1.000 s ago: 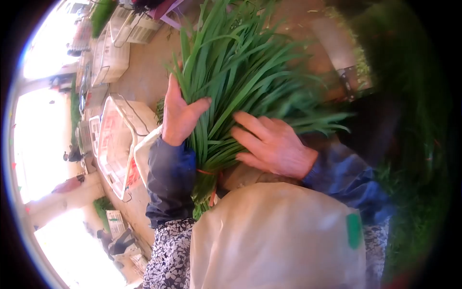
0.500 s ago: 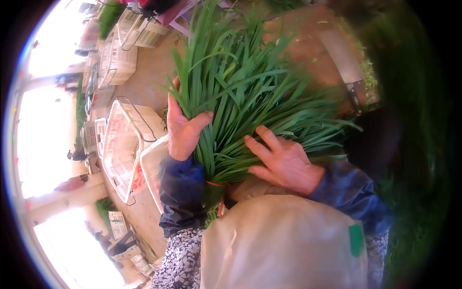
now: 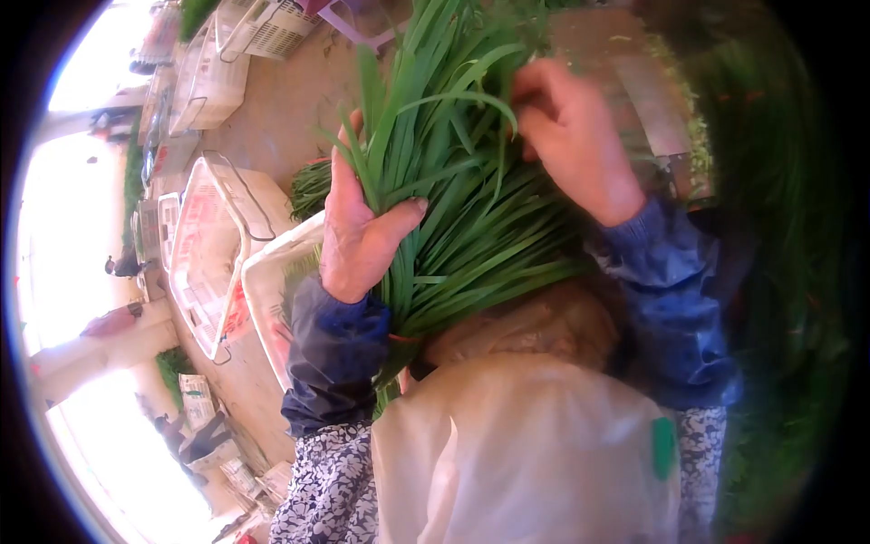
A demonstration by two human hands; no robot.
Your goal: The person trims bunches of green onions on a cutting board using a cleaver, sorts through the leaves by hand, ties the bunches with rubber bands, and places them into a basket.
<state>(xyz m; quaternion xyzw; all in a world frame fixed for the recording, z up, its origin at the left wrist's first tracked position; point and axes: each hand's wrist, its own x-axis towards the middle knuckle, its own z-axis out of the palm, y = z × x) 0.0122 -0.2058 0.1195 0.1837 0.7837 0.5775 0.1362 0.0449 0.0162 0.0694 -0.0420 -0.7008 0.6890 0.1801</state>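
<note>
The bundle of greens (image 3: 444, 208) is upright in front of the apron (image 3: 535, 444), w/ the left hand (image 3: 353, 254) grasping one side, fingers behind & thumb in front. The right hand (image 3: 580, 145) has its fingers curled in at the upper far side; can't tell if they've got a leaf. Main risk: a tug there could bend, tear or pull out leaves (image 3: 507, 265), b/c they fan loose above the low red tie (image 3: 405, 339) w/ no support on that side.

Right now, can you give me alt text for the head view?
Left hand cradles a tied bunch of long green leaves; the right hand is raised at the bunch's upper right side. White baskets stand at left.
</note>
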